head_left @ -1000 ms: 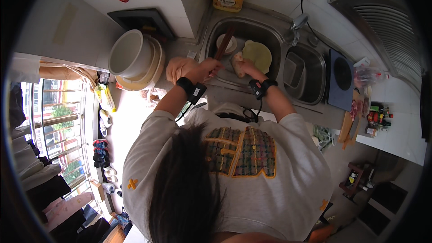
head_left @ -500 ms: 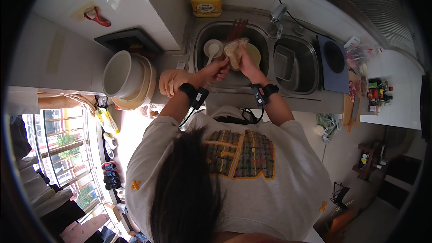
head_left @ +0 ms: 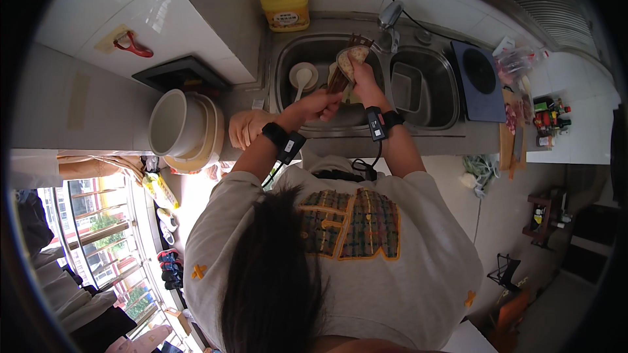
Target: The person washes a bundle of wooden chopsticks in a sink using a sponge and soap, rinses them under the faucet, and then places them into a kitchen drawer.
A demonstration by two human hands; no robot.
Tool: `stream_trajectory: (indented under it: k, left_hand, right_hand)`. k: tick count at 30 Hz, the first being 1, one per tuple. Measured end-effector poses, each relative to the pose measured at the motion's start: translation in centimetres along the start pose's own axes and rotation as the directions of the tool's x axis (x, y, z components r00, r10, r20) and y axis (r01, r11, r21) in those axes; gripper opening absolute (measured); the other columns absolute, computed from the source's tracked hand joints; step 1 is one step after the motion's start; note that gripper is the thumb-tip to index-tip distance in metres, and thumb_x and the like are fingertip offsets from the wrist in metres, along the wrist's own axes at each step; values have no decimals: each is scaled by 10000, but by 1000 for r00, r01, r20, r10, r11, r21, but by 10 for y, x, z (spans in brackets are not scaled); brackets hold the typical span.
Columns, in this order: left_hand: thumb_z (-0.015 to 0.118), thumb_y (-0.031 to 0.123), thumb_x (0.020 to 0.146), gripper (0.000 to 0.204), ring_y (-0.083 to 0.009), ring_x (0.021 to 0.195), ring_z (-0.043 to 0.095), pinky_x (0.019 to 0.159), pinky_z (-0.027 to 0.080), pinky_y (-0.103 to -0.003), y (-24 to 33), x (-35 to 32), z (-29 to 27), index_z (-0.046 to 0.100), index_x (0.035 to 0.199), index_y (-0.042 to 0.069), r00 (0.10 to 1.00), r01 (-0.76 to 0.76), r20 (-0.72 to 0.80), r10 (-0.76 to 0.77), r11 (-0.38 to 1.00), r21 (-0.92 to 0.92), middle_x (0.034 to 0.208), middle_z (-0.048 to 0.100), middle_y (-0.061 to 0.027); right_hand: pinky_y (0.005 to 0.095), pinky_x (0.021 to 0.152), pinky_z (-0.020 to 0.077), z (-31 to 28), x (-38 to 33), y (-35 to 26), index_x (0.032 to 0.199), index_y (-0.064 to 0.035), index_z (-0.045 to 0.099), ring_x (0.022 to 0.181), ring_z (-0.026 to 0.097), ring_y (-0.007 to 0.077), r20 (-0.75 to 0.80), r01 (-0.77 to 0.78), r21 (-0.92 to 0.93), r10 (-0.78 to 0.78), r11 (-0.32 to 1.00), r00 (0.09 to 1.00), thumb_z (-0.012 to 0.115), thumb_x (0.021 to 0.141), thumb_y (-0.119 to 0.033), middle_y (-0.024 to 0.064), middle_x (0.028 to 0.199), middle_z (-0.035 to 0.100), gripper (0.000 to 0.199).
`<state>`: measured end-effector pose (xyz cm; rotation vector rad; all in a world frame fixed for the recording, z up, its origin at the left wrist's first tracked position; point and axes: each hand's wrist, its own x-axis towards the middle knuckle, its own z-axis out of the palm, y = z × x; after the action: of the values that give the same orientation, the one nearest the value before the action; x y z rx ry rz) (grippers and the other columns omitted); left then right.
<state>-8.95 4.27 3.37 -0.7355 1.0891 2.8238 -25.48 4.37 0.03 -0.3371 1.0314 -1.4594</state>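
Over the left basin of the sink (head_left: 282, 65), my left hand (head_left: 319, 106) is closed around the lower ends of a bundle of brown chopsticks (head_left: 337, 82). My right hand (head_left: 366, 84) grips a beige speckled dishcloth (head_left: 354, 59) wrapped against the upper part of the bundle, whose tips stick out past the cloth toward the back rim. A small white bowl (head_left: 294, 72) with a white spoon (head_left: 303, 80) in it sits in the basin, left of my hands. Something yellowish, partly hidden, lies beneath my hands.
The faucet (head_left: 390, 16) stands behind the divider, and the right basin holds a rectangular tub (head_left: 407, 88). A yellow jug (head_left: 286, 8) is at the back left. Stacked basins (head_left: 175, 123) stand left; a dark flat cooktop (head_left: 481, 82) and cutting board (head_left: 512, 132) lie right.
The chopsticks, lying at the back of the basin before, are now in my left hand. The dishcloth has moved with my right hand up and right, onto them.
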Motion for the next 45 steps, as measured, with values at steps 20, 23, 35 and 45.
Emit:
stream_trajectory:
  k: [20, 23, 35, 45]
  left_hand:
    - [353, 343, 863, 270, -47, 415, 209, 361, 165, -187, 1, -9, -2, 342, 715, 119, 997, 78, 35, -72, 973, -219, 517, 245, 61]
    - [356, 349, 861, 278, -52, 419, 213, 371, 179, -188, 1, -10, -7, 351, 705, 119, 994, 104, 57, -95, 980, -168, 517, 248, 57]
    - [396, 167, 842, 193, -148, 609, 520, 505, 432, -258, 4, -10, -9, 472, 878, -6, 992, -35, -122, 28, 998, -50, 750, 546, -68]
    - [381, 58, 791, 41, -95, 470, 371, 407, 311, -227, 1, -10, -7, 394, 752, 52, 991, -10, -134, -3, 995, -101, 576, 392, -9]
  right_hand:
    - [291, 708, 455, 11, 3, 0, 1046, 35, 412, 835, 554, 214, 204, -41, 70, 26, 997, 979, 469, 823, -259, 135, 993, 519, 373]
    - [293, 703, 454, 18, 1, -1, 1038, 36, 422, 834, 553, 209, 148, -29, 130, 10, 991, 989, 468, 823, -254, 131, 985, 524, 364]
    - [308, 715, 451, 9, -14, 3, 1053, -26, 442, 909, 521, 197, 319, -291, 6, 274, 957, 907, 444, 831, -210, 88, 1026, 517, 289]
    - [318, 743, 448, 31, -32, -4, 1039, -18, 441, 917, 517, 198, 436, -121, -52, 132, 991, 890, 500, 808, -234, 100, 1017, 513, 322]
